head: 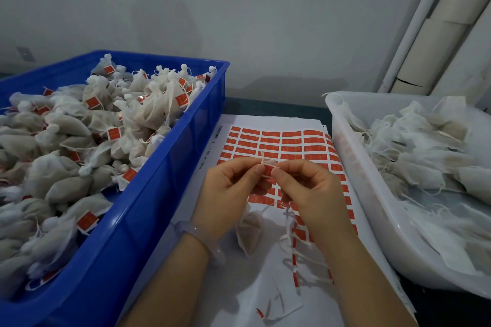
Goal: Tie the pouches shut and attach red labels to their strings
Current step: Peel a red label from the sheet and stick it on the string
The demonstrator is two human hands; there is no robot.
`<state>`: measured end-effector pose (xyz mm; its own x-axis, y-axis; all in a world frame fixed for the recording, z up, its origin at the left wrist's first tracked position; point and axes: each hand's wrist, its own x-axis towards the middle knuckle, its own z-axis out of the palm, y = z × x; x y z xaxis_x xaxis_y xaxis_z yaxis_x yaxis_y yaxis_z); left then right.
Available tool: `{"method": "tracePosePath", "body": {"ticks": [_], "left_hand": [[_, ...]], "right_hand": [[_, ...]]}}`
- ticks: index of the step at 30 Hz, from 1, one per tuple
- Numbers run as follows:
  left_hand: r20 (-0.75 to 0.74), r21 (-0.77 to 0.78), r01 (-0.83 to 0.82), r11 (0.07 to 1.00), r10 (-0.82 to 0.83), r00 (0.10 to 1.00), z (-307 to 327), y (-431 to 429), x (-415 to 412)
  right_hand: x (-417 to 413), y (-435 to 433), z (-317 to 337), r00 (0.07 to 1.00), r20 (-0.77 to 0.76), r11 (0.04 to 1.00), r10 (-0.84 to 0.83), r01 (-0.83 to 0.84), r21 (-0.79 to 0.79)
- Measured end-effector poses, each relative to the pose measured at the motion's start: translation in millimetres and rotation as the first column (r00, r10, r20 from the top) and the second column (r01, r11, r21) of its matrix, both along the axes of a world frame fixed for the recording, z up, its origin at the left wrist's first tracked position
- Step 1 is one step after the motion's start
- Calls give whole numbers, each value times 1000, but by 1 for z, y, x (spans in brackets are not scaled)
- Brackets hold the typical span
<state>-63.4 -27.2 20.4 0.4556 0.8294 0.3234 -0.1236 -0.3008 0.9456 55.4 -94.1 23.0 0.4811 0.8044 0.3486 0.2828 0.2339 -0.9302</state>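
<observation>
A red label [266, 170] sat against the white string [263, 159] of one pouch, pinched from both sides. The thumb and forefinger of the left hand [228, 190] and of the right hand [305, 190] met on it, the other fingers curled loosely underneath. The pouch [250, 233] itself lay or hung just below the left hand, over the paper; whether its neck was tied could not be made out, though the labelling under way suggested it was.

Under the hands lay the sticker sheet [281, 141], with many rows of red labels unpeeled on its far half and bare patches and torn strips [295, 265] on its near half. A pale bracelet [199, 236] circled the left wrist.

To the left, a blue crate [164, 170] was heaped with tied pouches, many showing red labels on their strings: the finished share, by the look of it, and a large one. To the right, a white tub [353, 167] held a pile of pouches with loose strings and no red on them, apparently waiting their turn. The job seemed well advanced but far from over, with this label yet to be pressed closed.
</observation>
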Motion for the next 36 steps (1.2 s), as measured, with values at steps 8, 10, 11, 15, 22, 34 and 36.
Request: {"method": "tracePosePath", "body": {"ticks": [8,10,11,15,22,34,36], "left_hand": [[-60,80,9,997,-5,998,-4,0,0],[-75,100,10,995,-3,997,-4,0,-1],[-79,108,10,994,-2,997,-5,0,-1],[-70,117,1,993,7,998,-5,0,0],[-56,109,23,994,-17,998,-7,0,-2],[-149,205,18,979,13,989,-9,-2,-1],[-170,239,-4,971,46,984,-10,-2,-1]], "right_hand": [[-1,0,0,997,74,998,-15,11,58],[-2,0,0,995,93,997,-26,19,73],[-2,0,1,995,99,997,-32,24,78],[-5,-1,1,995,92,995,-44,35,95],[-5,2,-2,991,90,991,-100,91,95],[-4,1,-7,984,168,998,-56,55,10],[-4,1,-7,980,190,998,-64,62,14]]}}
